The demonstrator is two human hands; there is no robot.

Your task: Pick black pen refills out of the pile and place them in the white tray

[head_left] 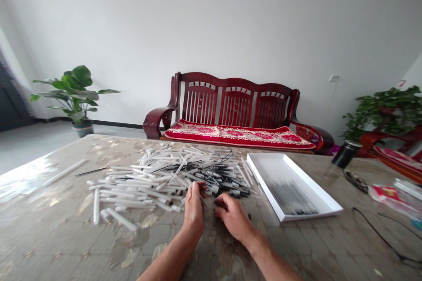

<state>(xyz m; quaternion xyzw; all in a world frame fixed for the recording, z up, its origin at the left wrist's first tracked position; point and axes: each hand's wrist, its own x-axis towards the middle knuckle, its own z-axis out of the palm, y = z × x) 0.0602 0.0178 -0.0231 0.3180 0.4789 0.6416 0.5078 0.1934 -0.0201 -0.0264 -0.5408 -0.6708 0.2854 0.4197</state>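
Observation:
A heap of white pen barrels point(138, 186) lies across the middle of the table, with black-tipped, clear pen parts point(227, 180) mixed in on its right side. At the near edge of this heap, my left hand point(194, 208) is closed, its fingers curled inward. Just to the right, my right hand point(233, 217) is closed too, thumb and fingers pinched near something small and dark. What either hand grips is hidden or too blurred to name. Beyond my right hand stands a shallow white box point(313, 180) with a row of thin, dark-tipped pens or refills point(292, 197) lying side by side.
On the patterned tabletop point(82, 250), one white barrel point(64, 172) and a thin dark stick point(90, 171) lie apart at left. A black cylinder point(346, 153), glasses point(382, 239) and plastic packets point(392, 197) sit at right. A wooden bench point(235, 101) stands behind.

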